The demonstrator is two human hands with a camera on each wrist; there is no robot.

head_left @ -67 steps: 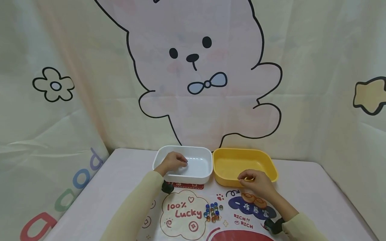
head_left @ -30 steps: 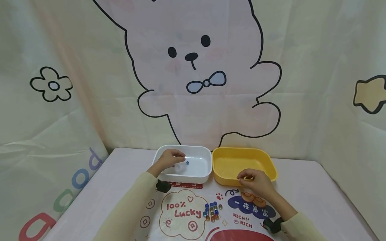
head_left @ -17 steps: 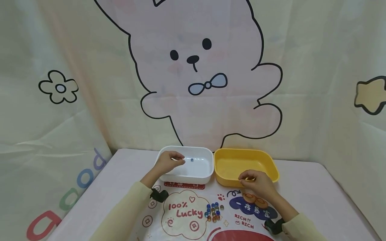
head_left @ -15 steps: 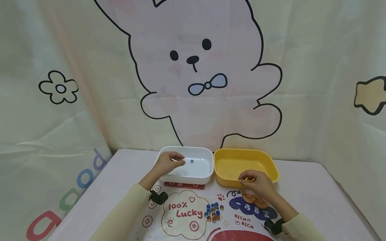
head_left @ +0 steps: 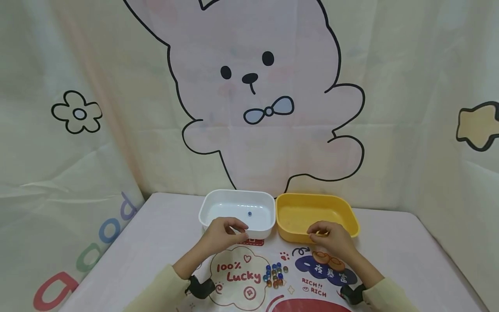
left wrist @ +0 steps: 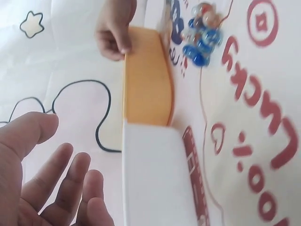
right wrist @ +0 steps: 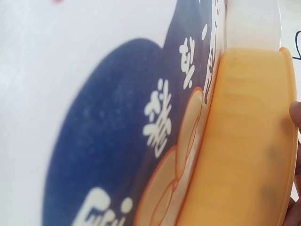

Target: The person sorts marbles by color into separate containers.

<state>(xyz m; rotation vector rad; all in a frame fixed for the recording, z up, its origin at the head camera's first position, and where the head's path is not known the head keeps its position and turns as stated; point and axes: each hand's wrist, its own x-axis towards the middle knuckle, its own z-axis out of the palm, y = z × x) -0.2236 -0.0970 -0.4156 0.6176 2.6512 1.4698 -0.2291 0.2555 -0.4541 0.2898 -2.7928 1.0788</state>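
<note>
White plastic and yellow plastic meet side by side near the far edge of the table: we see the white bin [head_left: 265, 221] on the left and the yellow bin [head_left: 308, 212] on the right. Only the head view lets us look down inside them, where a single blue marble [head_left: 250, 214] lies on the white bin's floor; both wrist views give us just the outer walls.

In the head view the left hand [head_left: 224, 234] overlaps the white bin's near rim, so we might take it for touching. The left wrist view shows us its fingers from the palm side, relaxed and apart, holding nothing, with a gap between them and the wall.

The right hand [head_left: 334, 237] is at the yellow bin's near rim, fingers loosely bent. The right wrist view catches only its thumb tip and parts of its fingers at that rim, and we cannot tell whether they grip it.

The cluster of marbles [head_left: 274, 273], blue, amber and brownish, lies on the printed cloth [head_left: 167, 225] in front of the bins, beside the word "Lucky". We find it in the head and left wrist views; the right wrist view shows blue printing instead.
</note>
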